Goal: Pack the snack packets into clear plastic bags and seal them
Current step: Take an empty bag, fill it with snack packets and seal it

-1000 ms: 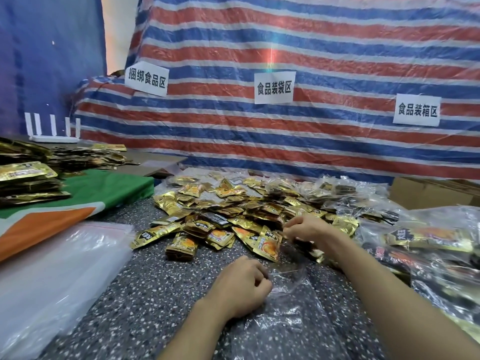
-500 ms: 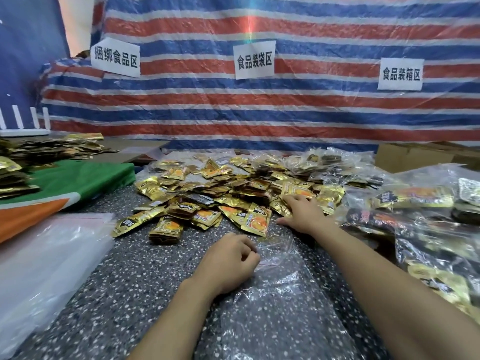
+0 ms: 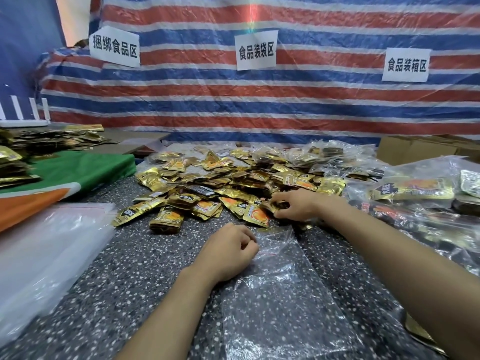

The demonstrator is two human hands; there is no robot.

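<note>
**Fingers [image 3: 280, 209] on the packets, one bag held ready**

Right hand [image 3: 296, 205]: fingers curled round a small clutch of gold snack packets [image 3: 270, 205] at the near edge of the loose pile [image 3: 213, 185]. Left hand [image 3: 228, 252]: fingers curled, pinching the mouth of a clear plastic bag [image 3: 285, 307] that lies flat on the speckled desk [image 3: 117, 276], just beside the pile. No packet shows inside this bag, so the step in hand is judged to be its first fill.

To do it well:
- Let the left pinch lift the upper lip so the mouth gapes toward the right hand.
- Carry the clutch low and straight across.
- Slide the packets in flat, past the red zip line [image 3: 267, 254], so that none sits in the seal track.
- Press the zip from one end to the other only once the contents lie below it.

Slick foil will likely fan out if the grip slackens.

Counts:
- hands: two
- bag being filled: one
- paper signs [image 3: 255, 49] on the striped tarpaulin [image 3: 259, 107]: three
- stack of empty bags [image 3: 46, 255], at left: one
- cardboard box [image 3: 415, 149]: one seen
- loose packets: dozens, too overlapped to count
- filled bags [image 3: 415, 201], at right: several, edges not separable
- packets in the right hand: cannot tell
</note>
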